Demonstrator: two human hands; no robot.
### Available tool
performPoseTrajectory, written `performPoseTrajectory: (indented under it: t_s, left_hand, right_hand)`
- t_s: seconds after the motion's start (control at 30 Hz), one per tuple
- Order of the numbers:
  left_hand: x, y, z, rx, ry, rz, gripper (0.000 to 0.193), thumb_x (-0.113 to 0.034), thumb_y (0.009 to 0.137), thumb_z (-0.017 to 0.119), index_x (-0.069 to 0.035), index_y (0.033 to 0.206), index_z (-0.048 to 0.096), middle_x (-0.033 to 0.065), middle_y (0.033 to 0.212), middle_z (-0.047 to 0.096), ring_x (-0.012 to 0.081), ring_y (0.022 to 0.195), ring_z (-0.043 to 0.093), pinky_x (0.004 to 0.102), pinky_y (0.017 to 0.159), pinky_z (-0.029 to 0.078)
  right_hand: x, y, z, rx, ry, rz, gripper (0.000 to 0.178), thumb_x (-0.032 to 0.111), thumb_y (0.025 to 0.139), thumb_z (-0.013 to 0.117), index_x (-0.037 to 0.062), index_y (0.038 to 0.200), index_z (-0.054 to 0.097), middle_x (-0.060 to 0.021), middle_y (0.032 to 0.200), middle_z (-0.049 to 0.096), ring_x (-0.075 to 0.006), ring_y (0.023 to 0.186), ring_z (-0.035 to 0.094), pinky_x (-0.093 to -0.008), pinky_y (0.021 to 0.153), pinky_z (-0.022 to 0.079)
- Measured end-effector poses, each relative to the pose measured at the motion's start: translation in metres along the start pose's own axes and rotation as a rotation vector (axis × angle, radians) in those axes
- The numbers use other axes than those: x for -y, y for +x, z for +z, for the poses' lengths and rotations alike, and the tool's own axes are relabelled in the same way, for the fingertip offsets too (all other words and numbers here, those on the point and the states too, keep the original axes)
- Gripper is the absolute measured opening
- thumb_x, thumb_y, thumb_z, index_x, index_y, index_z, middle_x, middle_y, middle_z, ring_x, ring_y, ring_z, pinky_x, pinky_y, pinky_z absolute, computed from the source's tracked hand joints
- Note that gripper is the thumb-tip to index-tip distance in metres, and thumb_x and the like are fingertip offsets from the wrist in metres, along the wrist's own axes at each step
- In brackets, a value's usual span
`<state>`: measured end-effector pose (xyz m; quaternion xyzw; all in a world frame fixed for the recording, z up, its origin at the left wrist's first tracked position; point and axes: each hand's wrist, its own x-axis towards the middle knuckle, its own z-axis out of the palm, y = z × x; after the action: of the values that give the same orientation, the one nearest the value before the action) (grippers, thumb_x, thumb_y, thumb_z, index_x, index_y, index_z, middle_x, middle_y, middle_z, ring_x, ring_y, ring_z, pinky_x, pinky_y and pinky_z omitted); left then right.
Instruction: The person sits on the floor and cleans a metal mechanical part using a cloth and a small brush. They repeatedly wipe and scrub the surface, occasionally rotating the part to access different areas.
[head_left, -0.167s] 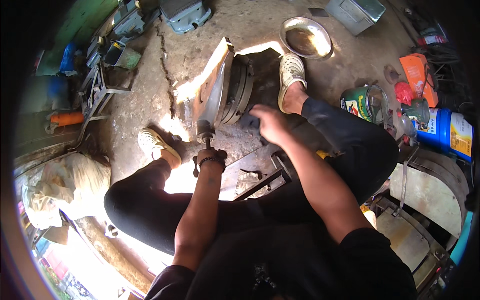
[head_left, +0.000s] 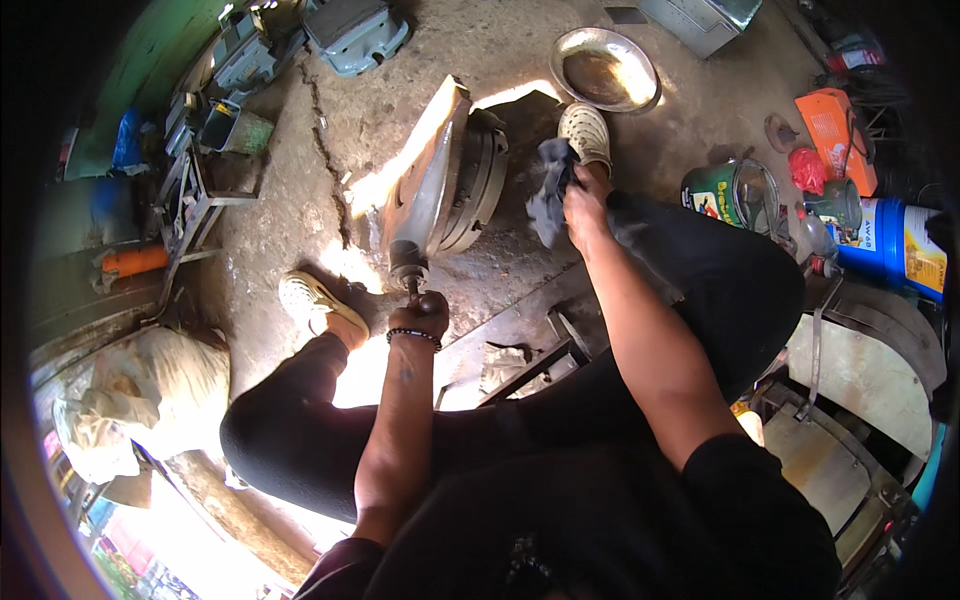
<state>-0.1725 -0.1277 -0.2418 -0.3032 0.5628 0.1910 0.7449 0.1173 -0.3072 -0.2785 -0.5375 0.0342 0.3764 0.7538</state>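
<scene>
A heavy metal workpiece (head_left: 478,185), with a flat bright plate on its left and stacked dark rings on its right, stands on the floor between my feet. At its near lower edge is a short metal cylinder (head_left: 408,260) with a thin rod running back from it. My left hand (head_left: 425,313) is closed round the end of that rod; the fingers hide what it ends in. Right of the workpiece, in front of my right foot, my right hand (head_left: 585,208) grips a dark grey rag (head_left: 548,195), which hangs bunched and slightly blurred.
Beyond my right foot lies a round metal basin (head_left: 604,70). At right stand a green tin (head_left: 708,192), a blue bucket (head_left: 880,240) and an orange machine (head_left: 836,135). A metal frame (head_left: 195,205) stands at left. A dark metal bar (head_left: 530,372) lies near my lap.
My right hand has moved right and forward, away from the workpiece, and the rag now shows plainly in it. The left hand stays at the rod, its fist turned slightly.
</scene>
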Motion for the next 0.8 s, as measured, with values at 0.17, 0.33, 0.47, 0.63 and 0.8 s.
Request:
performPoseTrajectory:
  t_s: [0.17,0.33,0.47,0.63,0.8]
  left_hand:
    - [0.006,-0.017,0.006,0.018,0.043,0.101,0.015,-0.016,0.097,0.031,-0.01,0.088,0.04,0.0001,0.064,0.035,0.016,0.05,0.039,0.0287,0.044,0.037]
    - [0.044,-0.014,0.001,-0.099,0.302,0.362,0.019,-0.01,0.093,0.032,-0.007,0.077,0.043,0.0017,0.056,0.038,0.0176,0.045,0.039,0.0288,0.043,0.037]
    - [0.041,-0.019,0.003,-0.1,0.351,0.399,0.015,-0.01,0.093,0.035,-0.006,0.082,0.044,0.0019,0.057,0.038,0.0162,0.044,0.037,0.0297,0.041,0.037]
    - [0.043,-0.037,0.031,-0.098,0.42,0.564,0.027,-0.027,0.099,0.038,-0.006,0.091,0.053,0.0002,0.057,0.039,0.0141,0.042,0.034,0.0278,0.039,0.033]
    - [0.019,-0.041,0.053,-0.054,0.628,0.73,0.027,-0.024,0.096,0.033,-0.009,0.103,0.054,0.0003,0.058,0.039,0.0146,0.042,0.037,0.0292,0.038,0.032]
  right_hand:
    - [0.002,-0.012,0.085,0.223,0.499,0.002,0.023,0.008,0.095,0.047,0.0058,0.107,0.066,-0.0038,0.096,0.067,-0.0162,0.081,0.066,-0.0302,0.076,0.057]
    - [-0.027,0.004,0.04,-0.088,0.535,0.012,0.035,-0.003,0.084,0.048,0.007,0.115,0.061,-0.0102,0.103,0.066,-0.0223,0.092,0.066,-0.0386,0.083,0.057]
    - [-0.012,-0.011,0.071,-0.183,0.393,0.002,0.036,-0.003,0.084,0.05,0.0097,0.116,0.059,-0.0107,0.108,0.065,-0.0245,0.095,0.065,-0.0403,0.084,0.056]
    - [0.008,-0.015,0.098,-0.202,0.379,0.004,0.037,-0.006,0.085,0.051,0.012,0.117,0.06,-0.0088,0.107,0.066,-0.0217,0.093,0.066,-0.0399,0.079,0.058]
    - [0.004,-0.005,0.109,-0.021,0.427,-0.096,0.034,-0.005,0.086,0.054,0.0083,0.117,0.062,-0.009,0.112,0.066,-0.0213,0.096,0.065,-0.0391,0.084,0.056]
